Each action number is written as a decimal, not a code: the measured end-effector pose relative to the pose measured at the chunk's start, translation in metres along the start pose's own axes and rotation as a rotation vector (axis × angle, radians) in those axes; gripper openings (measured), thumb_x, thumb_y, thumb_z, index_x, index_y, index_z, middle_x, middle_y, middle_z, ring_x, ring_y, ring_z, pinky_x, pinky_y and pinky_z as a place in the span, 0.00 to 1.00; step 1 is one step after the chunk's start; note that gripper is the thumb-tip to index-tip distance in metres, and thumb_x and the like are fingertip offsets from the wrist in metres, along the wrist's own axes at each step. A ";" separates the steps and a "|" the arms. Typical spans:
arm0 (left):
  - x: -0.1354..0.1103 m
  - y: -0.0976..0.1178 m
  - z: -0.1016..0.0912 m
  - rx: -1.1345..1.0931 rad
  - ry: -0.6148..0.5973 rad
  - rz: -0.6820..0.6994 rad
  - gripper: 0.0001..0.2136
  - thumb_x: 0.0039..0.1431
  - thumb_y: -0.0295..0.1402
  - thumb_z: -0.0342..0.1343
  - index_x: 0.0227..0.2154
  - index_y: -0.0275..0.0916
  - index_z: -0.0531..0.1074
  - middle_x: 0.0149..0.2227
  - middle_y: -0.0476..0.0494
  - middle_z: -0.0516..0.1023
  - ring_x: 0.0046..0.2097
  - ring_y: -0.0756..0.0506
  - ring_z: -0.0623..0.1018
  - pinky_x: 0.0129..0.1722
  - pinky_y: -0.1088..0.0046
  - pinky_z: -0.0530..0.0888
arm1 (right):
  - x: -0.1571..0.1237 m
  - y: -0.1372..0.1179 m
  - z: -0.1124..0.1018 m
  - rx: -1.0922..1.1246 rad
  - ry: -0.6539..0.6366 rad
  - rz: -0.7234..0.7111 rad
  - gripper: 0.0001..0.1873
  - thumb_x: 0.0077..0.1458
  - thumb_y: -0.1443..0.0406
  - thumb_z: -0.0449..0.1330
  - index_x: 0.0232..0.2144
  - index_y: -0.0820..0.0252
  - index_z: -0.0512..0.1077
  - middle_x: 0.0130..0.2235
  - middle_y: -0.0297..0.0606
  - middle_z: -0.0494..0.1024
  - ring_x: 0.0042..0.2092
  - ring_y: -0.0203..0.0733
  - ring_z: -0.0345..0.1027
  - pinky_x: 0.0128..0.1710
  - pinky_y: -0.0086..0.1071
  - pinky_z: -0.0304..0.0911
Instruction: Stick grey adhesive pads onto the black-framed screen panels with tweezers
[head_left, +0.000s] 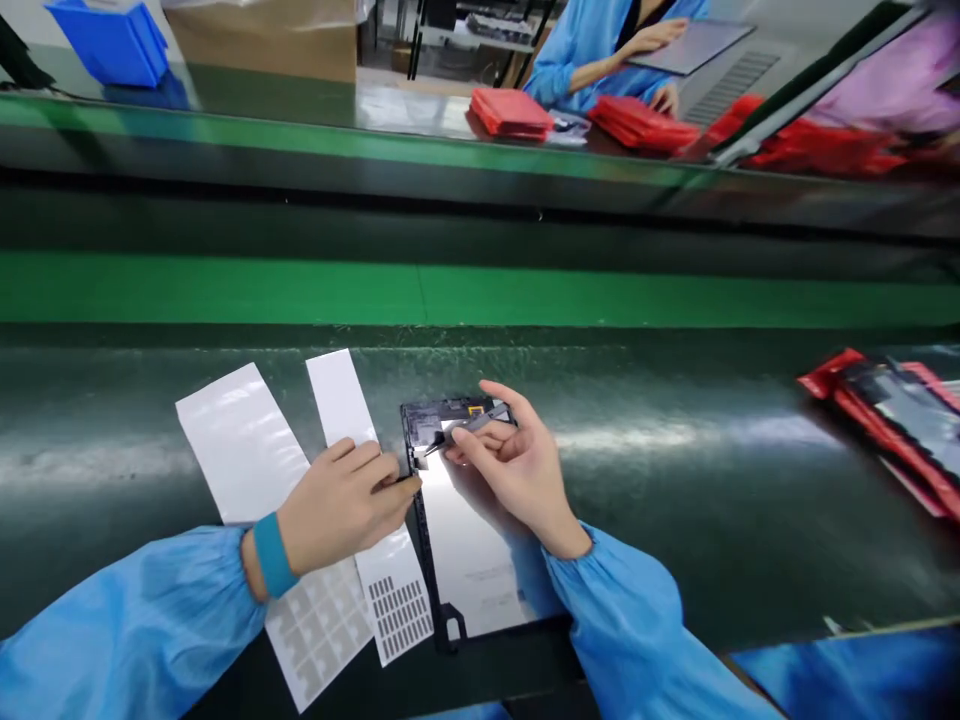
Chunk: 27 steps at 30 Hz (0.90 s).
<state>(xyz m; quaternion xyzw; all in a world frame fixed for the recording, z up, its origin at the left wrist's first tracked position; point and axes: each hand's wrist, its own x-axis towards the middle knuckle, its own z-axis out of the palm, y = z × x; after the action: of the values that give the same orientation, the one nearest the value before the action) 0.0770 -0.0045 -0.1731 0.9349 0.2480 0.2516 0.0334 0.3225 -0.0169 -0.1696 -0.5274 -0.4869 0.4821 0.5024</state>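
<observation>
An opened tablet-like device (472, 550) lies on the dark green surface, with a silver plate and a dark circuit area at its far end. My right hand (525, 480) is closed around a pair of tweezers (480, 420). The tweezers' tips point down-left at a small pale piece near the device's upper left edge. My left hand (341, 505), with a teal wristband, has its fingers curled together at that same edge; what they pinch, if anything, is hidden. Beneath this hand lie a wide sticker sheet (240, 440) and a narrow sticker sheet (341, 395) with rows of small dark labels.
Red padded packs with a dark device (892, 410) lie at the right. Beyond a green strip (225, 290), a raised ledge carries a blue bin (112, 45), a cardboard box (262, 35) and red packs (514, 112). A co-worker (585, 45) there holds a flat panel.
</observation>
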 end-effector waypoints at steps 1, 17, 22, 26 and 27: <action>-0.001 0.000 0.000 -0.008 0.001 0.006 0.06 0.73 0.31 0.55 0.48 0.38 0.73 0.36 0.48 0.69 0.38 0.44 0.67 0.38 0.63 0.59 | 0.000 0.000 0.000 0.001 0.010 0.007 0.39 0.62 0.58 0.72 0.65 0.60 0.58 0.29 0.35 0.82 0.31 0.44 0.81 0.34 0.32 0.78; 0.002 0.003 -0.003 -0.015 -0.009 -0.002 0.05 0.70 0.29 0.59 0.46 0.36 0.73 0.34 0.48 0.69 0.37 0.44 0.66 0.35 0.63 0.59 | 0.000 -0.003 0.002 -0.014 0.061 0.073 0.35 0.60 0.55 0.74 0.59 0.56 0.62 0.29 0.34 0.83 0.32 0.47 0.83 0.35 0.33 0.80; 0.002 0.004 -0.002 -0.016 0.002 -0.009 0.04 0.70 0.29 0.60 0.45 0.36 0.73 0.34 0.48 0.68 0.37 0.44 0.66 0.35 0.63 0.58 | 0.000 -0.005 0.002 -0.029 0.054 0.083 0.34 0.60 0.55 0.74 0.59 0.56 0.62 0.30 0.35 0.83 0.32 0.48 0.83 0.34 0.33 0.79; 0.003 0.004 -0.004 -0.020 -0.012 -0.013 0.03 0.71 0.29 0.58 0.45 0.36 0.73 0.35 0.48 0.69 0.38 0.44 0.66 0.36 0.63 0.58 | 0.001 -0.007 0.003 -0.039 0.052 0.079 0.34 0.60 0.55 0.74 0.59 0.56 0.62 0.29 0.35 0.83 0.32 0.47 0.83 0.34 0.33 0.79; 0.003 0.004 -0.004 -0.021 -0.012 -0.012 0.03 0.72 0.29 0.58 0.45 0.36 0.73 0.35 0.48 0.69 0.38 0.44 0.66 0.36 0.63 0.58 | 0.001 -0.008 0.003 -0.043 0.054 0.081 0.34 0.60 0.54 0.74 0.59 0.56 0.62 0.29 0.34 0.82 0.32 0.48 0.83 0.34 0.34 0.79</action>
<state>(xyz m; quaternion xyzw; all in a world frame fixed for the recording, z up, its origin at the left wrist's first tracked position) 0.0793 -0.0070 -0.1673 0.9345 0.2510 0.2481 0.0461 0.3196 -0.0156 -0.1622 -0.5701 -0.4617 0.4772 0.4839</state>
